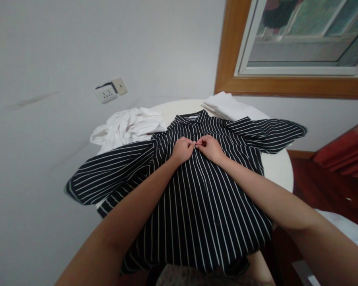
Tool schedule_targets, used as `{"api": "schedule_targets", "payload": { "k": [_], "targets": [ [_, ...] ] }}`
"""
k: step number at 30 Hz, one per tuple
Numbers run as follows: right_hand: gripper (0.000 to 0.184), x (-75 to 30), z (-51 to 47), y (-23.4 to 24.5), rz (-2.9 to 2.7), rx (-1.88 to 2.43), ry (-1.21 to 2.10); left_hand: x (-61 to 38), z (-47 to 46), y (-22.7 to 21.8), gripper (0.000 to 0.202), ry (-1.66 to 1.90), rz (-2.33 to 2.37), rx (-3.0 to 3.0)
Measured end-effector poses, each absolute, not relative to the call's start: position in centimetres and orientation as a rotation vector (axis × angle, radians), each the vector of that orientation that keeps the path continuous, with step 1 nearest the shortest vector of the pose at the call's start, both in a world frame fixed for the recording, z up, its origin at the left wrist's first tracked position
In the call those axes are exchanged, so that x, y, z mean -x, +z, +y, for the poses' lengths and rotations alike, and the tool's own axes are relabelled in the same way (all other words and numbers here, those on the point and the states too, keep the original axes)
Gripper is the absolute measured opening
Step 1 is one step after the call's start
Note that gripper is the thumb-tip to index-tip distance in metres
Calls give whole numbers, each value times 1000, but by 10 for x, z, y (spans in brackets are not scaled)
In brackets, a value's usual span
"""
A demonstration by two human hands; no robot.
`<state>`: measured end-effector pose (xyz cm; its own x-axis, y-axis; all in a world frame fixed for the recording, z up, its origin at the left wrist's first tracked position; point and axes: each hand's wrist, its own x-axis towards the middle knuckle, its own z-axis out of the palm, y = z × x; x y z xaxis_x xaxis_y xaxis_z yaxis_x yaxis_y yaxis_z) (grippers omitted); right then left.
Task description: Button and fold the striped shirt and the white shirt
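A black shirt with white stripes [193, 206] lies front side up, its collar pointing away from me and its sleeves spread to both sides. My left hand [183, 150] pinches the front placket on the upper chest. Close beside it, my right hand [209, 148] pinches the same placket, the fingertips of both hands almost meeting. Whatever button is between the fingers is hidden. The lower hem hangs over the near edge of the round white table [277, 171].
Crumpled white cloth [128, 125] lies at the table's left back, and folded white cloth [232, 106] at the right back. Behind stand a wall with a socket [106, 93] and a wood-framed window [286, 85]. A red curtain [346, 151] hangs at the right.
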<state>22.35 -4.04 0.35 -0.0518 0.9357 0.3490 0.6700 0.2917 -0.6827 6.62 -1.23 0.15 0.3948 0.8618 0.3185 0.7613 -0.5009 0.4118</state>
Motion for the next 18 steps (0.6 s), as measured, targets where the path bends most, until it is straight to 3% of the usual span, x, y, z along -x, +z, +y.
{"api": "schedule_targets", "payload": {
  "k": [5,9,12,18],
  "targets": [
    [3,-226,-39,4,-1829,1444,433,-67,-10,-2,28,746,1483,-2420],
    [19,-228,-37,7,-1927,1452,445,-68,-8,-4,29,756,1501,-2406],
    [31,-223,-39,11,-2017,1586,279,-68,-8,-3,30,724,1489,-2435],
    [31,-213,-43,13,-2115,1716,88,-69,-15,3,31,664,1505,-2526]
  ]
}}
